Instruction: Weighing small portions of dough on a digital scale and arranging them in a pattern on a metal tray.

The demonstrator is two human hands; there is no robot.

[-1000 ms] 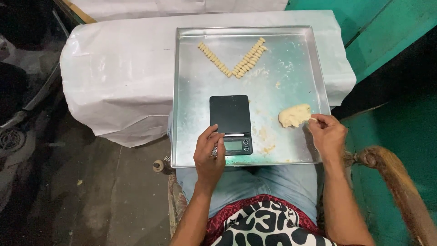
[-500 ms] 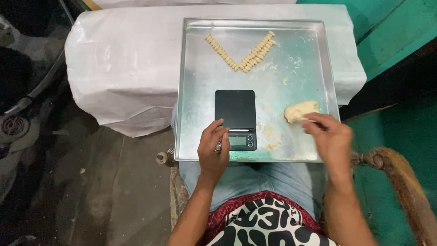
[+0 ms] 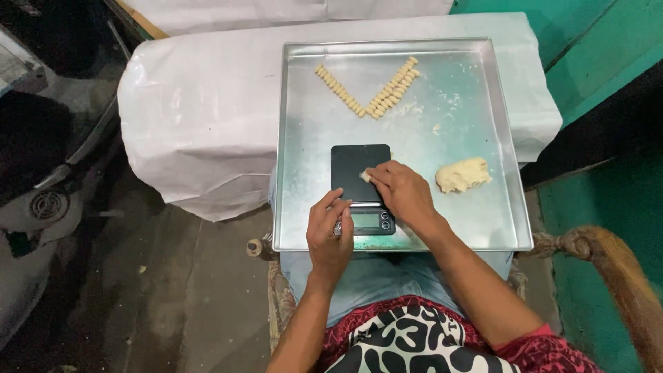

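Head view, middle of frame: our right hand (image 3: 404, 197) has moved from the pale dough lump (image 3: 463, 174) and now pinches a small dough bit (image 3: 364, 177) over the flat black scale (image 3: 359, 183); left hand (image 3: 330, 231) fingers curl at its edge.

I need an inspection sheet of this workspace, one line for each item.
Surface: metal tray lies across the person's lap and a white-covered table.
Job's things: black scale on the tray; dough lump to its right; small dough pieces set in a V.
Clutter: crumbs on the tray.
Grippers: left hand touches the scale's left edge; right hand holds a small dough bit over the scale.
Cables: nothing seen.
Surroundings: green wall, wooden chair arm, dark floor.
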